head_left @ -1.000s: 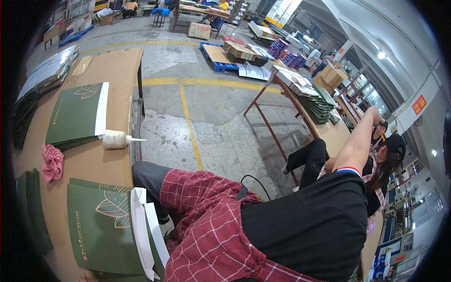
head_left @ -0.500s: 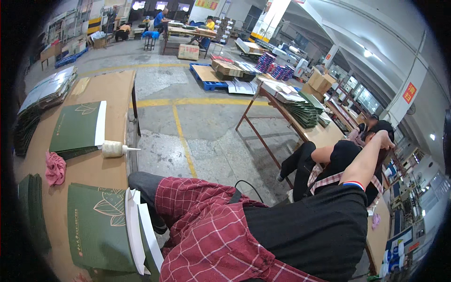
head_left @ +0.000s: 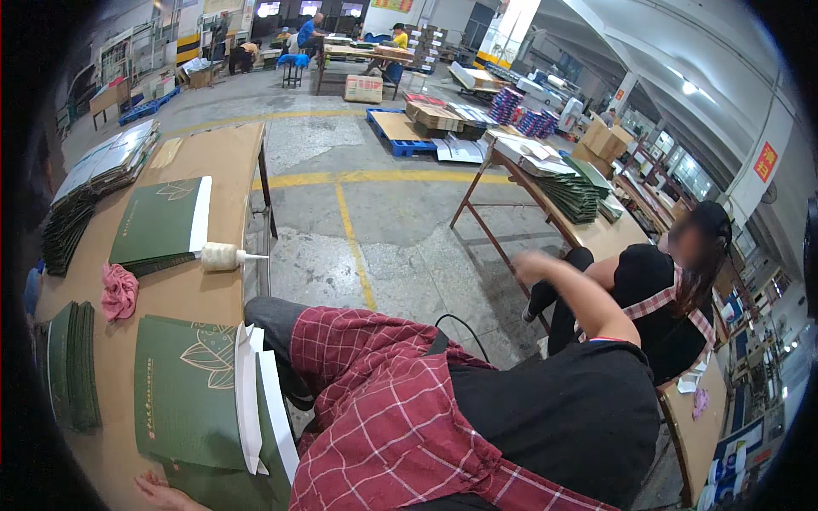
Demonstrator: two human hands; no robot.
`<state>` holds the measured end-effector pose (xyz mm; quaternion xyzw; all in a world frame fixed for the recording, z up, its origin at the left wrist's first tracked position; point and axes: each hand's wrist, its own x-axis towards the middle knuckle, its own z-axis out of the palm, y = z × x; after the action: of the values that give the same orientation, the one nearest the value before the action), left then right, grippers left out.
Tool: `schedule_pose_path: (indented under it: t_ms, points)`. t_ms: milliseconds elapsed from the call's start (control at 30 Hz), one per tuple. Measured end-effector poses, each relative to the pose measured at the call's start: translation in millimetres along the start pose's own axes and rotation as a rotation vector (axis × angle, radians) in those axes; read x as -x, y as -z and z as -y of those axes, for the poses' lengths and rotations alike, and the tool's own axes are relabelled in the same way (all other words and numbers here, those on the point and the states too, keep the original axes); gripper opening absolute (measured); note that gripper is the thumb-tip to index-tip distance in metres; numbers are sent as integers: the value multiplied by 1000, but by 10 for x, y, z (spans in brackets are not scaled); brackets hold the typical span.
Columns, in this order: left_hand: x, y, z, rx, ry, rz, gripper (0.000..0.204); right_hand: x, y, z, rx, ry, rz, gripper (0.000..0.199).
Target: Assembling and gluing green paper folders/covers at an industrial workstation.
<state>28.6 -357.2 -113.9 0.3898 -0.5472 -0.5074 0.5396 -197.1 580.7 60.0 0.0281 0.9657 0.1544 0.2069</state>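
My left hand [head_left: 162, 495] is at the lower left with fingers outstretched, by the bottom edge of a green printed paper piece [head_left: 183, 417]. That piece carries a gold leaf print and white folded flaps along its right side. My right hand [head_left: 532, 266] is raised away from the table, over the aisle, smeared by motion, so its fingers cannot be read. Further up the table is a stack of similar green pieces [head_left: 158, 223]. A white glue bottle [head_left: 221, 257] lies beside it, its nozzle pointing past the table edge. A crumpled pink cloth [head_left: 119, 291] rests nearby.
More green stacks [head_left: 72, 366] line the far left of the brown table [head_left: 226, 162]. Close on my right sits a co-worker [head_left: 648, 289] beside another table [head_left: 626, 228] bearing green stacks. Beyond the aisle, a blue pallet [head_left: 400, 136] holds boards and cartons.
My right hand has swung down and left from near the co-worker's head. My left hand has come into view at the lower left. The whole view has shifted slightly.
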Motion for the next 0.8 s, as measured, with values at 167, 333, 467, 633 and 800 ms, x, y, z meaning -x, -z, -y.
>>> schedule_pose_path:
  t_ms: [167,333,467,633,800]
  points:
    - [230,-243,-291,-109,26,-18,43,1158,-228,1565,-451,150,1308,34]
    - [64,-135,-76,-35,31,-18,42,1265,-283,1475,-384,160,1187,30]
    - [148,-352,-143,-11,52,-10,42,1284,-106,1472,-332,176,1055,27]
    - [221,-62,-209,-3,134,-70,41,780,42,1788,-188,248,859,22]
    - [250,-323,-283,-80,99,-15,40,20,395,2594,-144,268,735,19]
